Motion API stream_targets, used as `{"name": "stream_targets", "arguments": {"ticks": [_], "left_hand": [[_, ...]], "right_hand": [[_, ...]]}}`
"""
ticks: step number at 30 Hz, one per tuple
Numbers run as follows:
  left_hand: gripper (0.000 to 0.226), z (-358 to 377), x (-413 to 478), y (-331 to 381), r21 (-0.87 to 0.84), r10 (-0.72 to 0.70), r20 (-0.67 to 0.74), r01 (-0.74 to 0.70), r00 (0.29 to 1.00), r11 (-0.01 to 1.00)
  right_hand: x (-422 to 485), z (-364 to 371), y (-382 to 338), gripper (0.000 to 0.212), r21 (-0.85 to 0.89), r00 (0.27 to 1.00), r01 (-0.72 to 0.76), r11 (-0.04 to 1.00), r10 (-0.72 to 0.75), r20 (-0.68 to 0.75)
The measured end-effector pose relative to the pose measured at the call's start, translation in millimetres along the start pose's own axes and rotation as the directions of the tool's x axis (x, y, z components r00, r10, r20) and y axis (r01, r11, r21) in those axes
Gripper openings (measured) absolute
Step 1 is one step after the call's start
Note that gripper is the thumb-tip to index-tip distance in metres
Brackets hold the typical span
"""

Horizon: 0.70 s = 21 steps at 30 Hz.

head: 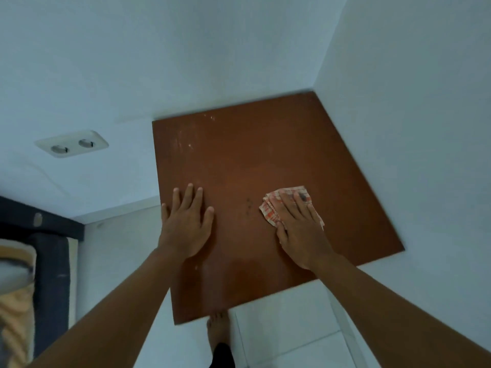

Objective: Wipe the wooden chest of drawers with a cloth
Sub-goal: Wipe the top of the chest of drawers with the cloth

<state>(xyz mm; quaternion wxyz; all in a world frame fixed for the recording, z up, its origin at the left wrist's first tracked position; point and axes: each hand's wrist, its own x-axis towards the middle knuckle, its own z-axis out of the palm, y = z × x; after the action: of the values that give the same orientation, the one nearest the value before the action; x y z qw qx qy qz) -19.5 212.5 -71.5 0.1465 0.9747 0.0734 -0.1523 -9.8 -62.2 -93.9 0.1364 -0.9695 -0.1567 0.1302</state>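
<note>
The brown wooden top of the chest of drawers (252, 155) fills the middle of the head view, tucked into a corner of white walls. Pale smudges mark its far left part and a few dark specks lie near its middle. My left hand (187, 221) lies flat on the top's left side, fingers spread, holding nothing. My right hand (297, 229) presses a crumpled orange-and-white checked cloth (271, 208) onto the top's right side. The cloth sticks out past my fingers to the left and far side.
A white double wall socket (71, 146) sits on the left wall. A dark bed frame with bedding (34, 261) stands at the lower left. My bare foot (218, 325) rests on the white tiled floor (287, 328) just below the top's near edge.
</note>
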Motion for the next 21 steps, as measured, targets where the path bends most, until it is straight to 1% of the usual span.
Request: {"name": "stream_targets", "arguments": {"ticks": [3, 6, 8, 10, 11, 12, 13, 14, 16, 19, 21], "left_hand": [[0.067, 12.5, -36.0, -3.6, -0.022, -0.038, -0.006, 0.038, 0.999, 0.999], [0.067, 14.6, -59.7, -2.5, -0.033, -0.076, 0.022, 0.076, 0.997, 0.997], [0.067, 12.2, -69.8, -3.9, -0.033, -0.093, 0.039, 0.094, 0.995, 0.995], [0.067, 5.7, -74.7, -7.6, -0.039, -0.116, 0.049, 0.118, 0.992, 0.992], [0.067, 0.3, -75.6, -9.5, -0.041, -0.123, 0.053, 0.125, 0.991, 0.991], [0.067, -5.7, -75.1, -11.2, -0.044, -0.126, 0.054, 0.128, 0.991, 0.991], [0.066, -12.4, -73.6, -12.4, -0.047, -0.126, 0.049, 0.128, 0.991, 0.991], [0.065, -18.8, -70.1, -13.9, -0.052, -0.125, 0.042, 0.127, 0.991, 0.991], [0.064, -31.0, -60.6, -18.5, -0.058, -0.121, 0.018, 0.122, 0.992, 0.991], [0.062, -45.8, -39.3, -29.9, -0.065, -0.118, 0.001, 0.117, 0.993, 0.991], [0.062, -54.5, -22.0, -38.6, -0.075, -0.116, -0.001, 0.115, 0.993, 0.990]], "right_hand": [[-48.0, 10.5, 10.3, 0.069, 0.045, 0.999, 0.042, 0.998, -0.041, -0.018], [-99.3, 12.3, 17.6, 0.063, 0.098, 0.988, 0.107, 0.989, -0.095, -0.123], [-136.1, 12.0, 20.2, 0.061, 0.108, 0.980, 0.133, 0.985, -0.115, -0.160], [-169.0, 15.9, 25.1, 0.044, 0.077, 0.974, 0.175, 0.982, -0.161, -0.161], [-182.2, 15.2, 26.4, 0.038, 0.083, 0.976, 0.180, 0.980, -0.168, -0.140], [-192.0, 11.7, 25.9, 0.041, 0.093, 0.979, 0.176, 0.980, -0.165, -0.120], [-197.0, 7.8, 24.2, 0.049, 0.099, 0.979, 0.179, 0.979, -0.167, -0.120], [-194.6, 2.5, 20.7, 0.056, 0.103, 0.975, 0.187, 0.977, -0.172, -0.143], [-169.5, -17.2, 4.4, 0.061, 0.150, 0.962, 0.221, 0.964, -0.190, -0.196], [-92.7, -45.6, -29.4, 0.058, 0.200, 0.928, 0.275, 0.940, -0.205, -0.311], [-27.4, -59.5, -55.9, 0.056, 0.237, 0.923, 0.256, 0.937, -0.164, -0.347]]}}
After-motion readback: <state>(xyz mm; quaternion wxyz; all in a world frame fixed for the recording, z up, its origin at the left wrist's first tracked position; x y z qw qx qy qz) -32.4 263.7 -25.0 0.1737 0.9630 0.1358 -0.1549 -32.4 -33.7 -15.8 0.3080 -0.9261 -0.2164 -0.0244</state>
